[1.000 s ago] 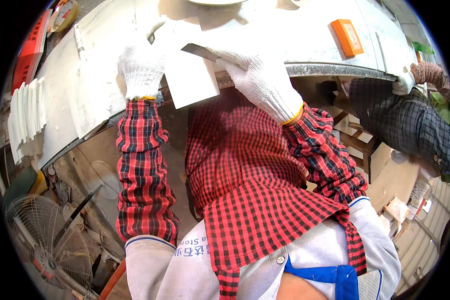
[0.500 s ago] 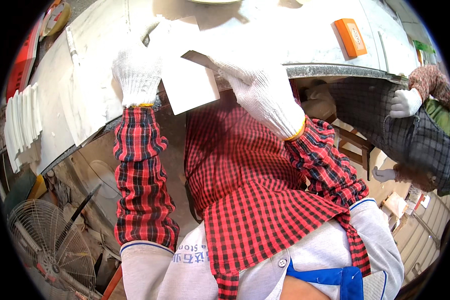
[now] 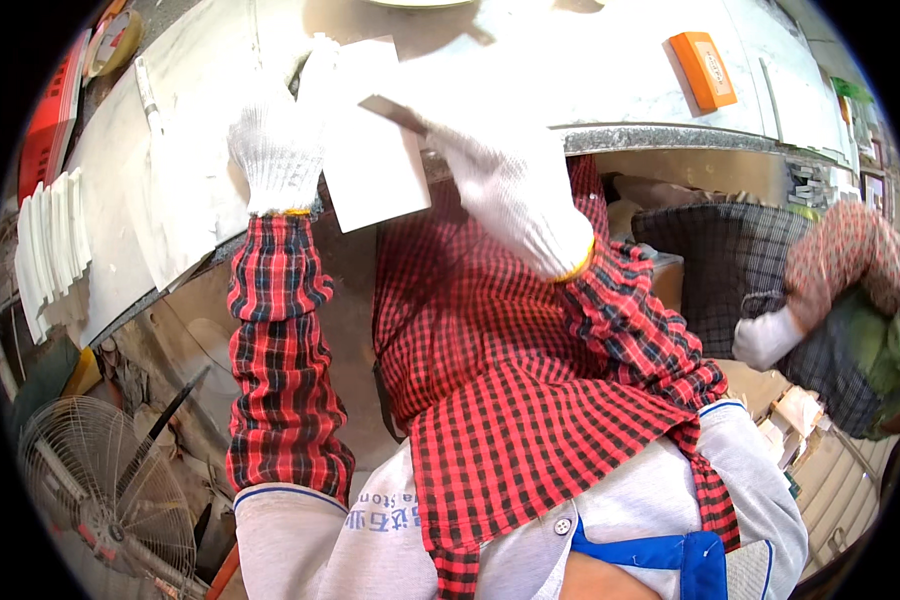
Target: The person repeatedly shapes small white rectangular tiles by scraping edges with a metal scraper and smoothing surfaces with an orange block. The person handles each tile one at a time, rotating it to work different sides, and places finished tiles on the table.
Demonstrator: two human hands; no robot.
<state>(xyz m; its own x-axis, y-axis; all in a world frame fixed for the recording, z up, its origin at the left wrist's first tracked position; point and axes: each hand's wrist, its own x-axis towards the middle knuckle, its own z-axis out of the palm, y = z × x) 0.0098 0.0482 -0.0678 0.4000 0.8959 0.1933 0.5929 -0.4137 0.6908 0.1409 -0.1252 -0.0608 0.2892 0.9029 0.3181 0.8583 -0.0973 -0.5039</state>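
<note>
A plain white rectangular slab lies at the near edge of the table, its lower end jutting past that edge toward the wearer's apron. At the slab's left side is the gloved left hand; glare hides its fingers, so whether it grips or only presses cannot be told. To the slab's right, the gloved right hand is closed around a flat metal blade, whose tip reaches over the slab; contact is unclear.

The work on this slab seems under way, judging by the ready blade. The slab looks whole, its visible face blank, so nothing shows how much is done or left. Far left of the slab stands a row of thin white pieces; whether these are finished or waiting cannot be told. Well right of the slab lies an orange box, apparently unused.
</note>
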